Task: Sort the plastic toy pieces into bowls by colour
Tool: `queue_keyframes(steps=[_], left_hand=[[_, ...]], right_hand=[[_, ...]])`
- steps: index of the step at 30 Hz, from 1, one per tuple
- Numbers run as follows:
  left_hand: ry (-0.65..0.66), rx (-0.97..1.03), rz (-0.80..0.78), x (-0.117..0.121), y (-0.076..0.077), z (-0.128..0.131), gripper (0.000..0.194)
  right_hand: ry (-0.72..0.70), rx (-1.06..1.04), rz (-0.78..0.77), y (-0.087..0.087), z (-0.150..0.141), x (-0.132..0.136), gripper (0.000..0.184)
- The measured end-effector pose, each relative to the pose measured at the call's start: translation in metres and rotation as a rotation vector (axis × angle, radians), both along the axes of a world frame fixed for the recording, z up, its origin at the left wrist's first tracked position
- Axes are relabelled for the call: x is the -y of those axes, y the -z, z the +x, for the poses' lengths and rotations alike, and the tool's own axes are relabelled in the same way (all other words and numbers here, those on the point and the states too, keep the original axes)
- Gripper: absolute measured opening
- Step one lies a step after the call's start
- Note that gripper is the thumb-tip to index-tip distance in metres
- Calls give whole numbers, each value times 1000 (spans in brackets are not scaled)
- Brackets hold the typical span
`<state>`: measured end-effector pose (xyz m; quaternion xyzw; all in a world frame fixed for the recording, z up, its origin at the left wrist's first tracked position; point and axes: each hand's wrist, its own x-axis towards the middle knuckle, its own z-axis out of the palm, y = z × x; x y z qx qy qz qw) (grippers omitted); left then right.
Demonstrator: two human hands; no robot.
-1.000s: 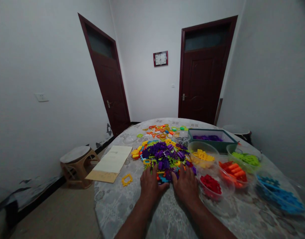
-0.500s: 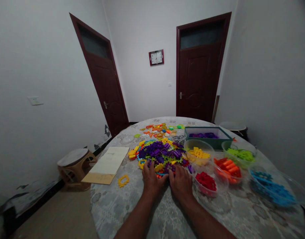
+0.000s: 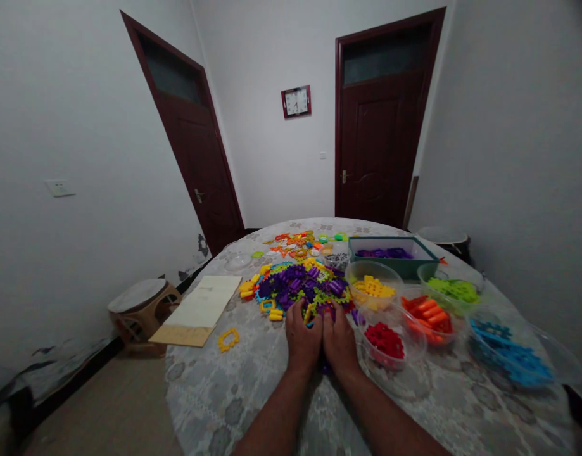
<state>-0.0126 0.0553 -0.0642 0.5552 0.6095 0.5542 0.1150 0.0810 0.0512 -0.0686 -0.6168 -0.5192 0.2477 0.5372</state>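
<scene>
A heap of plastic building pieces point(image 3: 295, 285), mostly purple with green, yellow and blue among them, lies in the middle of the table. At its near edge my left hand point(image 3: 303, 335) and my right hand point(image 3: 337, 335) press together side by side, thumbs touching or nearly so. The fingers of both curl forward around some pieces; a yellow one shows by the left fingers and purple and red ones by the right. What lies under the palms is hidden. A small purple piece point(image 3: 325, 368) peeks out between the wrists.
Clear bowls at right hold yellow pieces point(image 3: 373, 287), red pieces point(image 3: 384, 341), orange pieces point(image 3: 430, 316), green pieces point(image 3: 455, 290) and blue pieces point(image 3: 513, 354). Behind them stands a green-edged box point(image 3: 418, 269). At left lie paper sheets point(image 3: 202, 304) and a yellow frame piece point(image 3: 228, 340).
My hands have drawn together from a spread position at the heap's near edge, fingers curling in on pieces. The view has shifted slightly, so the scene sits further left.
</scene>
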Motion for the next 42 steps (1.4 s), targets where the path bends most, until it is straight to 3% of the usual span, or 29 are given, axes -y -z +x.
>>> queue_keyframes(steps=[17,26,34,38,42], left_hand=[[67,256,53,3,-18,-6,35],[202,751,-18,8,-34,-18,35],[207,1171,6,-5,-32,-21,44],[229,1366,64,-6,-36,-21,44],[255,1506,19,-5,-36,-22,42]], right_hand=[[0,-309,-19,-21,-6,3,52],[-82,-254,8,-38,-18,-10,46],[-134,-179,59,-62,-35,-32,36],[-141,-206,85,-66,-47,-42,34],[-112,-313,89,-64,-58,-50,32]])
